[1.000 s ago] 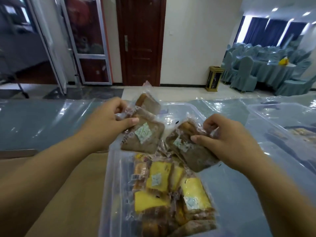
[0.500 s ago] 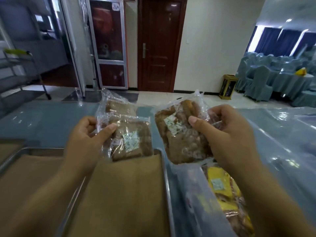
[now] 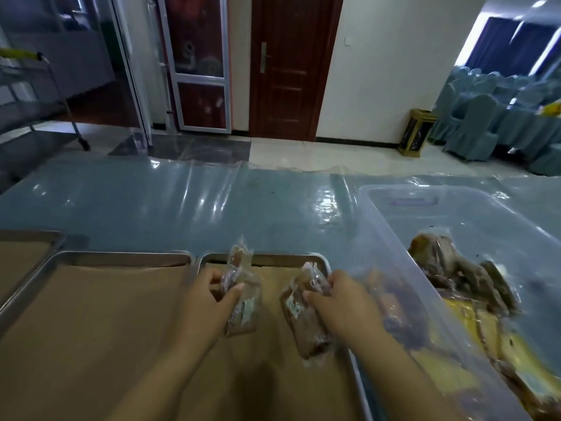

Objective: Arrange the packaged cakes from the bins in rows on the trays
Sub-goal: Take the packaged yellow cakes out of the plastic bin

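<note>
1. Plainly, no brand name can be read. Each wrapper shows only a small white slip (image 3: 247,309) with greenish print, too blurred to make out.
2. The left hand (image 3: 209,302) grips a pair of brown cakes in clear plastic wrappers (image 3: 243,299), with the thumb on top and the fingers curled beneath. The lower packet touches the paper and the other sticks up, tilted, behind it.
3. The right hand (image 3: 343,302) clamps its thumb and curled fingers on a clear-wrapped brown cake (image 3: 306,323), which lies slantwise. I cannot tell whether a second packet hides under the fingers.
4. Both loads sit on the shallow steel tray lined with brown paper (image 3: 264,256), near its far end. They are apart from each other, and the right one is just beside the tray's right rim.
5. A second paper-lined steel tray (image 3: 115,255) lies just to the left, and the corner of a third tray (image 3: 30,233) shows beyond it.
6. At the right stands a clear plastic bin (image 3: 394,238) holding a heap of brown and yellow wrapped cakes (image 3: 455,268).
7. Everything rests on a table covered in blue cloth under glossy clear film (image 3: 182,208).
8. A second ago both hands held their packets above the bin. Half a second ago they held them raised in the air over the tray's far edge. Now the packets are down on the paper, and the bin lies well to the right of the hands.
</note>
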The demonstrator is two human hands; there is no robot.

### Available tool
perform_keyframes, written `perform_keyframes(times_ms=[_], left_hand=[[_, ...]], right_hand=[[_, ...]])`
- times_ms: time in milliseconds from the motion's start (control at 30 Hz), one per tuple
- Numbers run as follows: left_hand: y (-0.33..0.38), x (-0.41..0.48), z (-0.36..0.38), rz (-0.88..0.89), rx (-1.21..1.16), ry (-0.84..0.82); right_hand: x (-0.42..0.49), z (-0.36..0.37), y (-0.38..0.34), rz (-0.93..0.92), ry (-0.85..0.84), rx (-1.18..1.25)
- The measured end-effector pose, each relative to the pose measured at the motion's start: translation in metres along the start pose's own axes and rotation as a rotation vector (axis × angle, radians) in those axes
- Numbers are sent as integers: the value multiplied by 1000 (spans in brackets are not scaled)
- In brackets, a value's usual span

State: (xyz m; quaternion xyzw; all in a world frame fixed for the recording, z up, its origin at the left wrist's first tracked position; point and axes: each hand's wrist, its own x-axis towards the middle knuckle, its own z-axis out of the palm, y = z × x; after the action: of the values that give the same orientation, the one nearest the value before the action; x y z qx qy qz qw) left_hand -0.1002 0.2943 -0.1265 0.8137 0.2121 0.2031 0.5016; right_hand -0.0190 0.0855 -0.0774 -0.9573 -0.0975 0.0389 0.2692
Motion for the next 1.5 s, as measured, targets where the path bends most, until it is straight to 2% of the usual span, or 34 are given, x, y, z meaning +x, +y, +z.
perform_keyframes(times_ms=[100, 233, 433, 600, 700, 800, 867, 933, 1000, 1100, 1300, 1500], left_hand=[[-8, 17, 23, 44, 193, -22], [-6, 46, 60, 120, 316, -75], [-7, 80, 116, 35, 379, -165], [-10, 90, 139, -12, 408, -273], [-17, 89, 144, -14, 280, -406], [-32, 81, 137, 28, 84, -537], [-46, 74, 127, 53, 41, -608], [-60, 68, 119, 129, 108, -648], [-70, 66, 116, 233, 221, -639], [-73, 70, 122, 323, 324, -516], [-58, 77, 146, 242, 355, -416], [-51, 74, 147, 200, 357, -452]], right_hand=[[31, 26, 12, 96, 2, 60], [66, 56, 29, 200, -8, 295], [93, 73, 47, 292, 7, 364], [67, 68, 58, 73, -28, 514], [48, 65, 69, -72, -111, 350], [37, 65, 76, -149, -207, 312], [36, 67, 81, -154, -189, 188], [41, 72, 83, -153, -105, 87], [48, 77, 80, -101, -44, 160], [67, 84, 80, -46, -31, 181], [101, 85, 75, -36, 36, 200], [94, 79, 78, -68, 81, 91]])
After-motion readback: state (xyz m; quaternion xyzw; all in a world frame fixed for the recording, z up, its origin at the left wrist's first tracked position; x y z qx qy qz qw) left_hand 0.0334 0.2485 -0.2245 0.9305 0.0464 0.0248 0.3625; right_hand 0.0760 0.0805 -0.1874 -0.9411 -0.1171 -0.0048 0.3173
